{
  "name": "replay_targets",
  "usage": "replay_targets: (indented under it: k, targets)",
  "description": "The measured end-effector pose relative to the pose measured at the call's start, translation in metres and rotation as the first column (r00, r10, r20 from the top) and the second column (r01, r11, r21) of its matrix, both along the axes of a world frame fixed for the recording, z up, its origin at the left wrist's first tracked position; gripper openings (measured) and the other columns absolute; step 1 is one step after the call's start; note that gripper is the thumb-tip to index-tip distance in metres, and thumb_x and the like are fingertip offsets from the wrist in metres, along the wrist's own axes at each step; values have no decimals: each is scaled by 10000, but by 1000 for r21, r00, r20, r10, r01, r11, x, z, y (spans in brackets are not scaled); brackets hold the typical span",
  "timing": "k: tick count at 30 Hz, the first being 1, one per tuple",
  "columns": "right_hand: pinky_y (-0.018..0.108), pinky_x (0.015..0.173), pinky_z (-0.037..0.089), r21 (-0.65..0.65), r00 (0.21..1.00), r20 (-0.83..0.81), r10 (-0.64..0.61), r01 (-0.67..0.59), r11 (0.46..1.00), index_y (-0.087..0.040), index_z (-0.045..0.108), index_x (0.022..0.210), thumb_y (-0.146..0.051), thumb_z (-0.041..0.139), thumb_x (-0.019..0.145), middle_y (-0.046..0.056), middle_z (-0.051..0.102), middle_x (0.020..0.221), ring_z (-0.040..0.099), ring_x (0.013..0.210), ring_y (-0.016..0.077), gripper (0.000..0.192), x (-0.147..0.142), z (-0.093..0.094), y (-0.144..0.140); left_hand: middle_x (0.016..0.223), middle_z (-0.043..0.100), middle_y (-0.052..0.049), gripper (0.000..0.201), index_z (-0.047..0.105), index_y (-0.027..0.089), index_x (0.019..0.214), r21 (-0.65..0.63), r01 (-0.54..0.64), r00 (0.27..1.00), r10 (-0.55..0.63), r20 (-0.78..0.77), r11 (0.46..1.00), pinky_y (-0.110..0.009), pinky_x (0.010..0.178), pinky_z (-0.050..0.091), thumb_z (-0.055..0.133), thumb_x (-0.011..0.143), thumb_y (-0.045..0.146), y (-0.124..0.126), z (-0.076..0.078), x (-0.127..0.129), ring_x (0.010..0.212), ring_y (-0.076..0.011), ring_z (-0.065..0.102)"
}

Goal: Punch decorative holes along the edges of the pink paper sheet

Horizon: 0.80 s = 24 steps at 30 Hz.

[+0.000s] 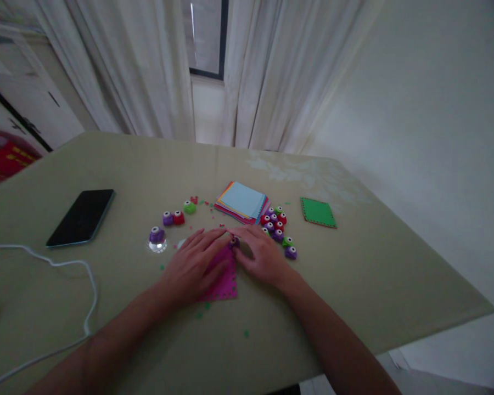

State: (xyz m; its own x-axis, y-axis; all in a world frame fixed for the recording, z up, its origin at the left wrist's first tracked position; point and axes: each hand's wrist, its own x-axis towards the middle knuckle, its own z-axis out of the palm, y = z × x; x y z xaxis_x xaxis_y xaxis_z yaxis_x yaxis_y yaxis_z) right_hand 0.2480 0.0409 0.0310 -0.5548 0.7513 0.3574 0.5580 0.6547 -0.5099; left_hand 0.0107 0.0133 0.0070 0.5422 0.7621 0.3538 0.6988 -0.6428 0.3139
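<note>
A pink paper square point(225, 281) with punched holes along its edge lies on the table in front of me. My left hand point(197, 263) lies flat on it, fingers spread. My right hand point(261, 255) is closed around a small purple craft punch point(234, 241) at the paper's far edge. A cluster of red, purple and green punches point(278, 226) sits just right of my right hand. A purple punch point(157, 236) stands to the left on a clear base.
A stack of coloured paper point(242, 202) lies behind the hands, and a green punched square point(318, 213) to its right. A black phone point(82, 216) and a white cable point(66, 269) are on the left. Paper bits are scattered about. Curtains hang behind the table.
</note>
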Motion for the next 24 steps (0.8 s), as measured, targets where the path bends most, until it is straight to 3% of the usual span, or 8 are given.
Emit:
replay_targets:
  k: [4, 9, 13, 19, 24]
  targets:
    - [402, 1055, 484, 89, 990, 137, -26, 14, 996, -221, 721, 1274, -229, 689, 1033, 73, 772, 1221, 656, 1153, 254, 243, 1, 0, 0, 1662, 512, -140, 709, 464, 185, 1614, -66, -47, 998, 44, -50, 997, -587, 1297, 336, 598, 1032, 568, -2, -5, -5, 1497, -341, 520]
    - [451, 999, 398, 265, 901, 317, -297, 216, 940, -205, 750, 1035, -261, 734, 1005, 79, 774, 1110, 625, 1095, 282, 66, 5, 5, 0, 1694, 471, -113, 705, 501, 194, 1606, -137, -52, 993, 37, -117, 989, -563, 1313, 321, 586, 1028, 590, 0, -11, -6, 1535, -327, 485]
    - [473, 1007, 349, 312, 841, 271, -468, 383, 870, -210, 753, 1024, -191, 734, 979, 96, 759, 1164, 602, 1126, 296, 52, 11, 4, -1, 1692, 470, -122, 721, 504, 188, 1611, -144, -55, 992, 38, -118, 988, -558, 1309, 328, 574, 1027, 607, 0, -8, -5, 1536, -327, 483]
    - [452, 994, 370, 273, 955, 43, -293, 271, 923, -245, 750, 1053, -185, 691, 1029, 53, 774, 1076, 643, 1066, 260, 88, -5, 6, -1, 1680, 482, -154, 682, 506, 160, 1602, -117, -40, 995, 29, -100, 992, -584, 1295, 337, 569, 1044, 547, -3, -5, -3, 1529, -341, 488]
    - [452, 1054, 431, 185, 983, 153, -99, 69, 980, -231, 722, 1226, -217, 680, 1038, 89, 753, 1227, 631, 1189, 281, 193, -66, 27, 28, 1536, 634, -168, 541, 629, 165, 1459, -94, -26, 998, 20, -61, 995, -581, 1267, 380, 632, 1020, 481, -3, -1, 1, 1426, -362, 590]
